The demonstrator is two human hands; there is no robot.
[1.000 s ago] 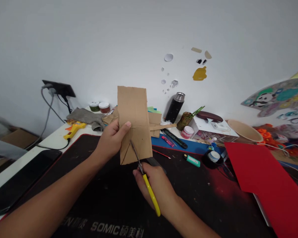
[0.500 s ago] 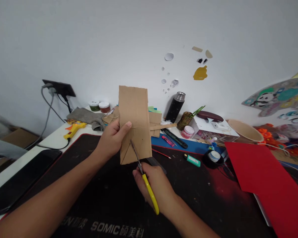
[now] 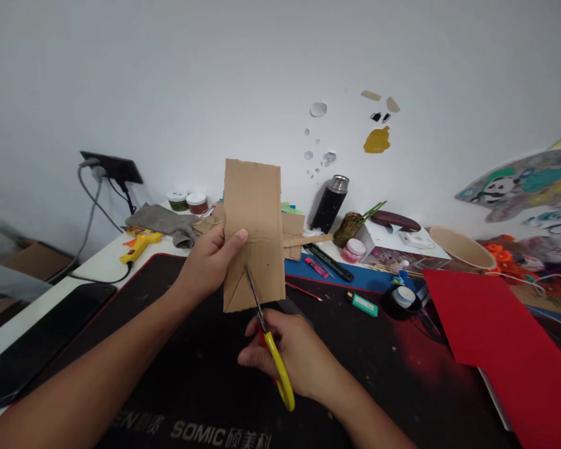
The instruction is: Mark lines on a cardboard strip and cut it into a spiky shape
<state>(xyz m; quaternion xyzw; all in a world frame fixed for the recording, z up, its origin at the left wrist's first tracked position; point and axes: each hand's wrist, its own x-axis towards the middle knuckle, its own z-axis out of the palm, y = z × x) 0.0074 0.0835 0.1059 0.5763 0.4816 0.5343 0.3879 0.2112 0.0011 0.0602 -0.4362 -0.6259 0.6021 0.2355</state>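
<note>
Cardboard (image 3: 255, 199) is held up above the mat (image 3: 187, 368), roughly upright, broad face to camera. Left hand (image 3: 212, 260) pinches its left edge around mid-height: thumb flat on near face, fingers behind, mostly hidden. Right hand (image 3: 293, 352) grips the scissors (image 3: 275, 355) by the handles; one blade overlaps the lower part of the panel, tip up. Can't see the other blade, so can't say how far they're spread.

Handling, my read: light, fairly stiff, dry, low slip risk. Weak spots: crosswise crease (image 3: 265, 241) near the thumb, likely to hinge, and slanted dark line (image 3: 234, 293) lower left, drawn or cut, can't tell. Best hold: left edge at or just above crease, thumb flat, clear of blade. Hard squeeze probably dents it. Scissors: rigid, handles only.
</note>
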